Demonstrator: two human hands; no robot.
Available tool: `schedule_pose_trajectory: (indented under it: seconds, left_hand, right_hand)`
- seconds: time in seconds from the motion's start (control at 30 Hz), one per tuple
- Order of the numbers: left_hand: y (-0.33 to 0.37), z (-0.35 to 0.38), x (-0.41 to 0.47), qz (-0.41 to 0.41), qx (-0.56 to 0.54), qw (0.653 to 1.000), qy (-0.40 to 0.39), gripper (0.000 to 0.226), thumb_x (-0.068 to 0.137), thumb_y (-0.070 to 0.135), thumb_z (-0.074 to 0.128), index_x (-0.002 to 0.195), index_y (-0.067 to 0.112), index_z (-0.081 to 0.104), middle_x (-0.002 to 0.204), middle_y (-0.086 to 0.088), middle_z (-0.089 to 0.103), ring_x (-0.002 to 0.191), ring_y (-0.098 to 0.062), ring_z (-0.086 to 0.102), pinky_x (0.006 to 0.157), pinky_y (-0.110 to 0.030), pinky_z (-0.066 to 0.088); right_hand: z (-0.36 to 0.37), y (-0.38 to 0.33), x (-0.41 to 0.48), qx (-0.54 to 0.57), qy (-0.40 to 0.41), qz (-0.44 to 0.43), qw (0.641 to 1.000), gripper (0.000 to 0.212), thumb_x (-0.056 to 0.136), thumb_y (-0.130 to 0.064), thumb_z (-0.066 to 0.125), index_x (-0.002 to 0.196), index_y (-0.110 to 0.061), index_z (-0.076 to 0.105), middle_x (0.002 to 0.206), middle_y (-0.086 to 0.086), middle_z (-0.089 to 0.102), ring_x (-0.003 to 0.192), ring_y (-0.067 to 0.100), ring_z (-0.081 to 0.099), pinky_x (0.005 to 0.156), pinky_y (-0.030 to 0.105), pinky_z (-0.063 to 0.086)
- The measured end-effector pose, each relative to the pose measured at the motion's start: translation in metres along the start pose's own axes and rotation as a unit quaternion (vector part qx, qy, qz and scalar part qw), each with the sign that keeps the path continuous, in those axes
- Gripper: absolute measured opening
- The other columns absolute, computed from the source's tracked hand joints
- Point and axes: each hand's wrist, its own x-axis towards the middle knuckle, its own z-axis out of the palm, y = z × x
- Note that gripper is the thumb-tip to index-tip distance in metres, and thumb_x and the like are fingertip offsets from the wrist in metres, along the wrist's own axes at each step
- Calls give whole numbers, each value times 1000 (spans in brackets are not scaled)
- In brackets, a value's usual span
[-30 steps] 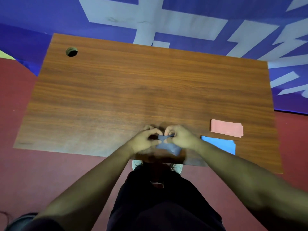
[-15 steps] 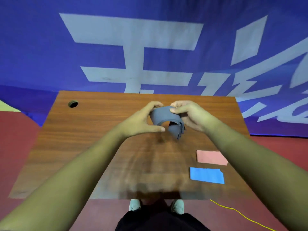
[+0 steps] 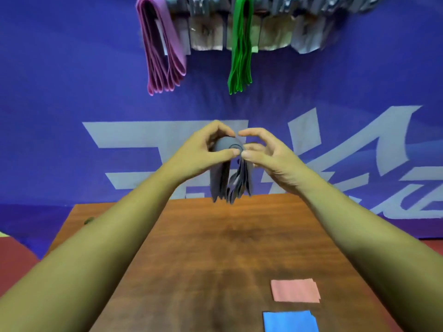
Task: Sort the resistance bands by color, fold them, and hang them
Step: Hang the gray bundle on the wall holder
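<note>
The left hand (image 3: 203, 152) has its fingers and thumb curled around the top fold of the grey resistance bands (image 3: 227, 180) and clamps them. The right hand (image 3: 268, 156) has curved fingers, its thumb tip at the edge of the same fold and its index finger raised above it; I cannot tell if it really pinches. The grey layers hang down loose between both hands, in the air above the far edge of the wooden table (image 3: 215, 248). Near the right forearm, a folded pink band (image 3: 295, 290) and a folded blue band (image 3: 290, 321) lie flat on the table. High on the wall rack (image 3: 275, 32) hang purple bands (image 3: 163, 56) and green bands (image 3: 241, 51).
</note>
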Motion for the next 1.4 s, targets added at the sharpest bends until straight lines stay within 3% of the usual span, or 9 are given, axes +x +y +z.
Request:
schedule_pose_trajectory:
  seconds: [0.17,0.33,0.47,0.67,0.9,1.07,1.17,1.23,1.4]
  left_hand:
    - [39,6,41,41,40,998,22,32,82,24,73,108,11,59,102,-5,67,94,-17,64,92,-43,51]
    - [75,22,75,63,53,996,36,28,83,31,74,105,18,62,100,-1,71,98,-25,66,94,-51,51]
    - [95,38,98,79,50,995,44,28,82,30,75,105,20,64,99,-3,72,92,-24,67,94,-52,51]
    - [121,54,131,127,127,983,30,43,72,39,77,108,29,56,105,1,65,100,-21,63,95,-47,49]
    - [144,49,160,176,157,967,100,23,79,26,67,102,24,60,104,2,69,100,-16,66,93,-41,52]
    - [146,37,171,170,98,965,175,15,82,28,65,97,26,64,92,7,70,84,-8,65,75,-24,48]
    - [148,30,176,175,112,955,213,15,88,22,64,103,21,63,97,7,70,91,-7,66,80,-19,48]
    - [148,26,178,176,132,948,229,17,89,24,62,106,20,62,100,10,69,95,-6,66,85,-19,49]
    - [141,22,183,168,201,931,254,20,89,36,57,107,29,62,104,12,69,100,-8,64,91,-33,51]
  right_hand:
    - [-30,-39,4,-118,46,-75,989,49,74,-25,80,115,-15,55,99,12,68,86,17,60,83,37,49]
    - [-75,-75,4,-164,114,-146,969,19,85,-7,71,103,-6,63,89,6,69,80,12,62,76,23,48]
    - [-107,-100,2,-201,165,-174,950,14,85,-12,73,99,-9,71,90,3,73,82,8,66,75,19,50]
    - [-147,-134,2,-221,201,-222,928,13,85,-15,74,97,-14,74,92,3,74,86,19,67,82,32,53]
    - [-165,-149,16,-197,203,-253,925,11,86,-10,71,97,-13,74,92,0,76,85,12,69,81,25,54]
    - [-154,-158,42,-183,214,-268,922,14,88,-14,69,100,-11,74,93,-1,75,83,5,69,75,15,50]
    - [-148,-163,59,-185,211,-272,920,15,88,-20,68,101,-13,74,88,-8,73,77,2,67,73,17,49]
    - [-144,-166,70,-194,224,-272,916,15,89,-22,66,100,-15,74,79,-13,70,66,-4,62,67,13,44]
    - [-133,-158,87,-216,253,-269,904,17,91,-29,62,102,-22,73,90,-9,73,82,7,67,75,25,53]
